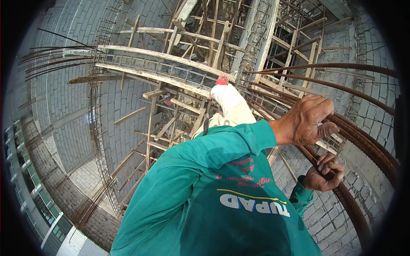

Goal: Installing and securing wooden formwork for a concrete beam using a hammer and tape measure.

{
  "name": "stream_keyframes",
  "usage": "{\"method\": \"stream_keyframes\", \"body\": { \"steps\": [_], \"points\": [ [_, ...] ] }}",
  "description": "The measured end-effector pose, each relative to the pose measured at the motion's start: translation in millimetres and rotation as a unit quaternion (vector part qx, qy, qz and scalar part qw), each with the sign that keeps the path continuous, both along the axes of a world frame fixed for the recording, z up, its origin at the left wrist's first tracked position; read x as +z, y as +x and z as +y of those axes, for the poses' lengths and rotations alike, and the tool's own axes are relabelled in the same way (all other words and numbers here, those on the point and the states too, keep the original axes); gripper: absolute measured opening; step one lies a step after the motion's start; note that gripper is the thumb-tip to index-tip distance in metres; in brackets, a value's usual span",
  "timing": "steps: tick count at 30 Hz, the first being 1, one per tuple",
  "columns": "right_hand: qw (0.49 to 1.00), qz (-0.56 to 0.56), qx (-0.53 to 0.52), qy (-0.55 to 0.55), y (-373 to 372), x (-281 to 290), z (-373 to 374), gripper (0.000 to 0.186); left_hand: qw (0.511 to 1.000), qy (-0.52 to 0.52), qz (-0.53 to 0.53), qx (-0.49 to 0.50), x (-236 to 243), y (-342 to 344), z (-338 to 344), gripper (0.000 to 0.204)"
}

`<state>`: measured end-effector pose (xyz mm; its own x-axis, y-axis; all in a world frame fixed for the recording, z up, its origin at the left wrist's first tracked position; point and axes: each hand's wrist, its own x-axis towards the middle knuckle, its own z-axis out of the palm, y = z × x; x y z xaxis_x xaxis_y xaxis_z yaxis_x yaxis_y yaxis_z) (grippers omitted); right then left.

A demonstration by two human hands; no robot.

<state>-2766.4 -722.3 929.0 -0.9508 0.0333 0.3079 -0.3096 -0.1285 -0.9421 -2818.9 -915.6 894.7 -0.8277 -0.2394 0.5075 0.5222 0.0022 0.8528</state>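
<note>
My left hand (306, 121), in a green sleeve (230, 143), reaches across to the right and is closed in a fist. Whatever it grips is hidden by the fingers. Just beyond it runs a bundle of rusty rebar (363, 138). Lower down, my right hand (325, 173) has its fingers curled around a thick rusty rebar (351, 205), which slants toward the lower right. A thin line, maybe wire, shows beside these fingers, too fine to make out.
My leg in pale trousers (234, 102) extends to a wooden formwork board (166, 56) with a rebar cage beside it. Timber scaffolding (171, 121) stands far below. More rebars (346, 66) jut out at right and left (55, 57). Grey block walls (128, 100) surround the drop.
</note>
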Motion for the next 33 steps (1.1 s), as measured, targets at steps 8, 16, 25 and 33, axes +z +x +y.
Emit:
{"method": "stream_keyframes", "body": {
  "steps": [8, 16, 25, 33],
  "points": [
    [0.989, -0.042, -0.141, 0.013, 11, 1, -20, 0.046, 0.993, -0.025, 0.006, -0.119, -1, 1, -41, 0.056],
    [0.976, -0.027, -0.208, 0.055, 8, -5, -24, 0.057, 0.963, -0.022, 0.021, -0.266, -4, -27, -76, 0.05],
    [0.937, -0.09, -0.334, -0.051, -7, 5, -27, 0.05, 0.909, 0.011, 0.007, -0.416, 9, -53, -98, 0.027],
    [0.947, -0.04, -0.319, -0.012, 4, -1, -22, 0.046, 0.864, -0.035, -0.047, -0.501, 18, -56, -102, 0.018]
  ]
}}
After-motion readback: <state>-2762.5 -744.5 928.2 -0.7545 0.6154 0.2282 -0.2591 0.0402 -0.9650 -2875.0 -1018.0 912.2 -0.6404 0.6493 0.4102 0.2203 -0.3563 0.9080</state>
